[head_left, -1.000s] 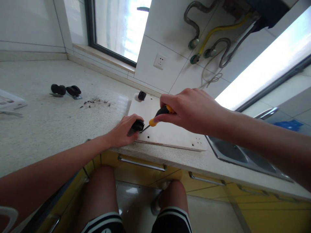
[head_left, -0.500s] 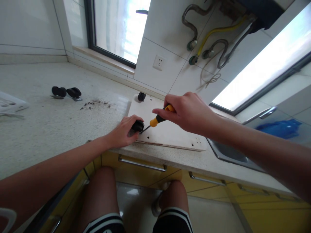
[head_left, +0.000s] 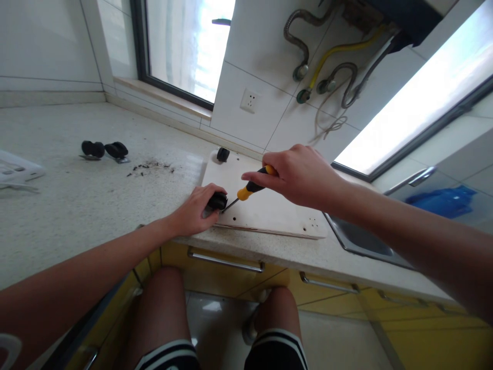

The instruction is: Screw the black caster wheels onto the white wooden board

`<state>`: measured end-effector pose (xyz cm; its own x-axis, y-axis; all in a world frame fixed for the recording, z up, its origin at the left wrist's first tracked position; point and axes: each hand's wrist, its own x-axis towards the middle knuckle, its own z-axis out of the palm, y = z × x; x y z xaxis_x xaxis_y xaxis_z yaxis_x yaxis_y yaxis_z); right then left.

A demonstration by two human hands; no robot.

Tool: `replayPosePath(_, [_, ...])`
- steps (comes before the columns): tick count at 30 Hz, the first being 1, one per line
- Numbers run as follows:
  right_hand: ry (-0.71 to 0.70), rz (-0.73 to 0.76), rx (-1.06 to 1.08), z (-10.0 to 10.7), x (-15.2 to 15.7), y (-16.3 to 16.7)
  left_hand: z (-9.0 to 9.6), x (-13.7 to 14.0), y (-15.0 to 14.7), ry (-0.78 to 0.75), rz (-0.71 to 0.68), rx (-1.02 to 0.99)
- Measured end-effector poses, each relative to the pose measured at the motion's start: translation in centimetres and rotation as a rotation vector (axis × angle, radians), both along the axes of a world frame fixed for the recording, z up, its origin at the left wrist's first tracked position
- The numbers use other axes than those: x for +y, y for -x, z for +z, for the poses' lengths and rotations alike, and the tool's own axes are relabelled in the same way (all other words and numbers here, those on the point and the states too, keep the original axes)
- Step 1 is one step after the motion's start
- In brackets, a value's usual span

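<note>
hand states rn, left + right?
Left hand: closed around the black caster wheel on the white board.
Right hand: closed on the yellow-and-black screwdriver, thumb extended, tip at the caster's base.

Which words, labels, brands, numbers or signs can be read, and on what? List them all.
None can be read.
Screwdriver: no legible lettering at this size.
Shorts: a pale mark at the picture's bottom edge, cut off and too small to read.
</note>
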<state>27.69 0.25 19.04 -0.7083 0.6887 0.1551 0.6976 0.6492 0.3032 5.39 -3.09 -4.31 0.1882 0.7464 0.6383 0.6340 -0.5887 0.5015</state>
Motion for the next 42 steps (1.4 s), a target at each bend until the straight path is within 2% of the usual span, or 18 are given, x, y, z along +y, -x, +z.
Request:
replayPosePath(4, [0.183,0.180,-0.062,0.8,0.5,-0.8,-0.2,0.1,0.0,-0.010,0.005,0.006])
replayPosePath(6, [0.203,0.220,-0.103,0.9,0.2,-0.8,-0.2,0.2,0.0,-0.010,0.003,0.013])
replayPosePath(11, [-0.005,0.003,-0.113,-0.6,-0.5,-0.1,-0.2,0.2,0.1,-0.017,-0.001,0.017])
replayPosePath(13, [-0.002,-0.010,-0.118,-0.7,-0.4,-0.2,-0.4,0.3,0.1,-0.019,0.000,0.011])
replayPosePath(17, [0.194,0.188,-0.118,0.6,0.1,-1.1,-0.9,0.5,0.1,-0.027,0.004,-0.012])
replayPosePath(19, [0.210,0.235,-0.107,0.9,0.0,-1.2,-1.1,0.6,0.1,-0.029,0.002,-0.011])
replayPosePath(23, [0.053,0.071,-0.059,-0.3,-0.4,-0.8,-0.7,0.4,0.1,-0.013,-0.005,0.000])
replayPosePath(26, [0.056,0.027,0.009,-1.5,-0.2,-1.0,-0.3,0.2,0.0,-0.004,-0.007,0.007])
replayPosePath(30, [0.212,0.200,0.098,-1.4,1.0,-2.6,-0.5,0.3,-0.1,-0.008,0.016,-0.003])
replayPosePath(34, [0.393,0.424,0.049,-0.7,2.3,-3.5,-0.9,0.4,0.0,-0.019,0.023,-0.004])
replayPosePath(36, [0.363,0.402,0.136,-1.4,2.6,-3.3,-1.0,0.5,0.0,-0.016,0.025,-0.006])
replayPosePath(39, [0.274,0.289,0.405,-3.6,2.7,-2.7,-1.1,0.5,0.1,-0.009,0.025,-0.010])
replayPosePath(42, [0.273,0.249,0.590,-5.2,2.7,-2.4,-1.0,0.4,0.0,0.003,0.024,-0.013])
